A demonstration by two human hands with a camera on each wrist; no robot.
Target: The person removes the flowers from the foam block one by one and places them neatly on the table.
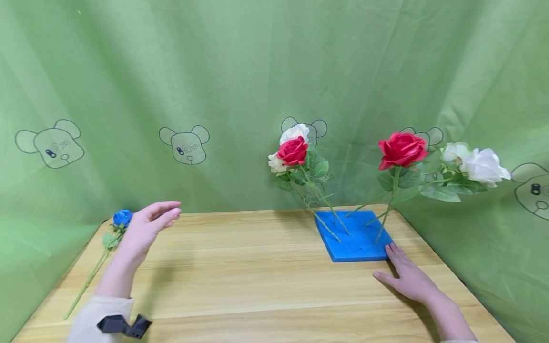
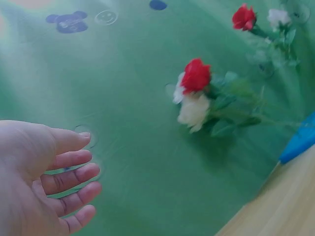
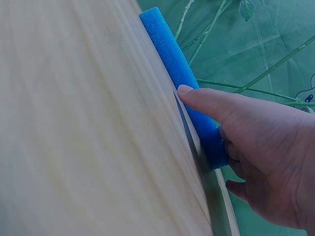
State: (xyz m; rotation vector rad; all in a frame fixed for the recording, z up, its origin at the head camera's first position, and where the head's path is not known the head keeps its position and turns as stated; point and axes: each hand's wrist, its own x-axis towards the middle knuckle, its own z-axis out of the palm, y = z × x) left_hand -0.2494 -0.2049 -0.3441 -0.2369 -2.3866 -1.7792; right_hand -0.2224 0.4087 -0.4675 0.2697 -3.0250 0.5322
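Note:
My left hand (image 1: 146, 231) is raised above the left side of the table, fingers relaxed and holding nothing. Behind it lies a blue rose (image 1: 122, 218) with a long green stem, partly hidden by the hand. In the left wrist view the palm and loosely bent fingers (image 2: 74, 179) are bare. My right hand (image 1: 409, 278) rests at the near right corner of a blue foam board (image 1: 353, 250), its fingertips touching the edge. Stuck in the board are a red rose (image 1: 402, 150) on the right, another red rose (image 1: 293, 151) on the left, and several white roses (image 1: 484, 166).
The wooden table (image 1: 240, 286) carries the board at its far right. A green curtain (image 1: 240, 95) printed with bear faces hangs close behind and along both sides. The flower stems lean outward over the table's back and right edges.

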